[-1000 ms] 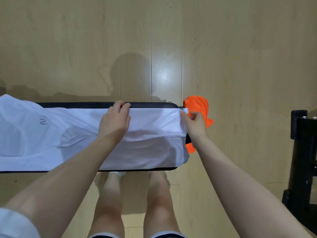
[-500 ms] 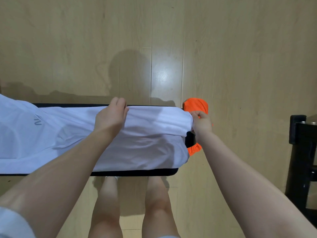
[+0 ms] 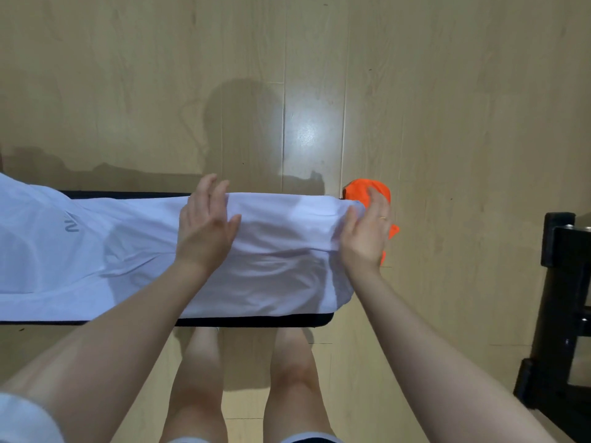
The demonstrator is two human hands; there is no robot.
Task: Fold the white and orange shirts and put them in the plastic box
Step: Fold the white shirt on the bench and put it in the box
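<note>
Centrally, two grips are shown on the white shirt (image 3: 153,251). The left hand (image 3: 204,225) is laid flat with fingers straight and spread, pressing on the far folded edge; nothing is pinched. The right hand (image 3: 367,231) is likewise wide, its fingers extended along the shirt's right end, where the cloth is bunched against the palm; whether any fabric is caught beneath the thumb cannot be told.

The shirt is spread along the narrow black worktop (image 3: 256,321), its long axis running left to right, so that the bulk of the garment lies to the left of both hands and is nearer the left one. A fold along that axis appears to have been laid down; a crosswise fold, bringing one end over the other, is judged the likely step to follow.

The orange shirt (image 3: 358,190) is crumpled just beyond the worktop's right end, touching or just behind the right hand and largely hidden by it. The white shirt's left portion is cut off by the frame edge. No plastic box is visible. A black frame (image 3: 563,282) stands at far right on the wooden floor (image 3: 447,91).
</note>
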